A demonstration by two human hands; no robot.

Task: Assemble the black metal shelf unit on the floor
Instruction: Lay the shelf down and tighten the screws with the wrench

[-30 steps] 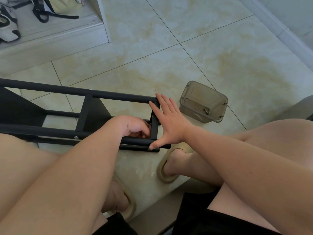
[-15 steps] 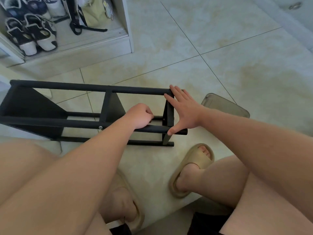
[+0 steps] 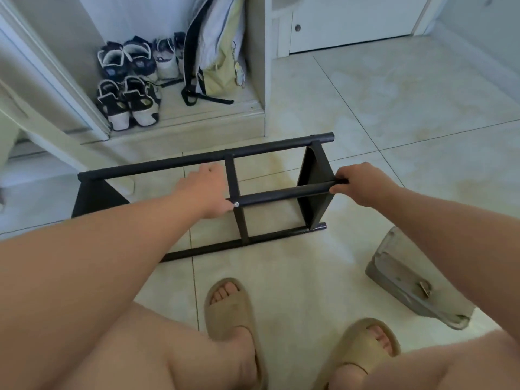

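The black shelf unit (image 3: pixel 267 147) lies on its side on the tiled floor (image 3: pixel 394 108), just beyond our slippers (image 3: pixel 228 308). Our right grip (image 3: pixel 363 184) is curled round the right end of the front rail (image 3: pixel 284 192), beside the end panel (image 3: pixel 312 164). Our left grip (image 3: pixel 204 187) sits where that rail meets the middle crosspiece (image 3: pixel 242 223), next to a silver screw (image 3: pixel 236 204). Its fingers are hidden from us, so we cannot tell whether they hold anything.

We judge the screw joint the weak spot. If it is not fully tight, lifting or turning the frame by this one rail may rack it and pull the rail out of line. The frame rests on narrow tubes on smooth tile, so a push could make it skid. If it slips from the right grip it falls toward our open toes. The clear parts box (image 3: pixel 408 277) sits near right, under our forearm, where a swing of the frame or arm could tip it and scatter small hardware.
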